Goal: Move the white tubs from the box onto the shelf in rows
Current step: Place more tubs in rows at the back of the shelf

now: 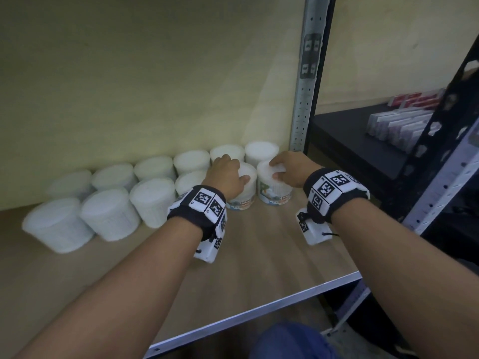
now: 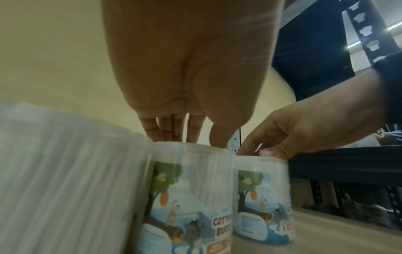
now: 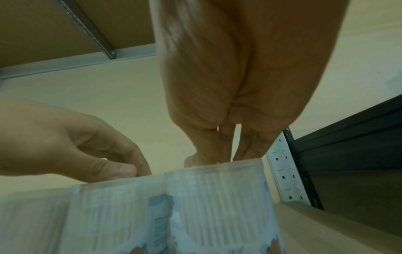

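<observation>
Two rows of white tubs [image 1: 108, 213] stand on the wooden shelf [image 1: 259, 255] against the back wall. At the right end of the front row are two tubs with cartoon labels. My left hand [image 1: 228, 174] reaches down over the lid of the left labelled tub [image 1: 243, 200] and grips it, fingers at the far rim, thumb on the near side. My right hand [image 1: 287, 167] holds the right labelled tub [image 1: 272, 193] by its top with curled fingers. The left wrist view shows both tubs [image 2: 191, 189] [image 2: 261, 189] upright, side by side on the shelf board.
A perforated metal upright [image 1: 305, 99] stands just right of the tubs. Beyond it, a dark shelf [image 1: 344, 130] carries rows of small boxes [image 1: 399, 123]. The shelf's metal front edge [image 1: 259, 309] runs across near my forearms. Another shelf board [image 3: 54, 25] hangs overhead.
</observation>
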Tool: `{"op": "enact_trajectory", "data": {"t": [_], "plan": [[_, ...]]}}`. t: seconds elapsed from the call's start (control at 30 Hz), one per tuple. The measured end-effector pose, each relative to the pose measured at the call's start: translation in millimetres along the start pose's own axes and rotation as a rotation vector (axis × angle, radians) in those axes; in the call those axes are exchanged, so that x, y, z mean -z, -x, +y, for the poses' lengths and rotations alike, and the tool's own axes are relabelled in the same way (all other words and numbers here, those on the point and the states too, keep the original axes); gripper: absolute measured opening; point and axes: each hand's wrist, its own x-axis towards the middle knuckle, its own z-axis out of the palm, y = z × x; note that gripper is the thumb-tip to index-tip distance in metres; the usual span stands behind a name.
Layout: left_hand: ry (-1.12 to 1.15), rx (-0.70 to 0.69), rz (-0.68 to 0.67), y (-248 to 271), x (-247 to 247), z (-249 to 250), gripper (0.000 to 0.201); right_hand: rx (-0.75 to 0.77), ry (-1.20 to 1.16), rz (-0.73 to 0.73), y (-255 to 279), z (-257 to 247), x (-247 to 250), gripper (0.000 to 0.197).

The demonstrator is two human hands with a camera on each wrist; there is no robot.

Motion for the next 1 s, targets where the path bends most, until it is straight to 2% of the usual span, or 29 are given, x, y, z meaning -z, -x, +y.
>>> {"op": "enact_trajectory", "data": {"t": [0.2,0.6,1.0], "plan": [[0.009,-0.028,-0.072,0,7,-2,0.049,-0.005,0.005,0.005,1,-1,0,0.046],[-0.014,-0.029,-0.097,11,9,5,0.049,-0.008,0.015,-0.004,5,-2,-1,0.045],[-0.027,-0.039,-0.114,56,10,32,0.048,-0.028,-0.057,-0.028,58,8,0,0.046]]}}
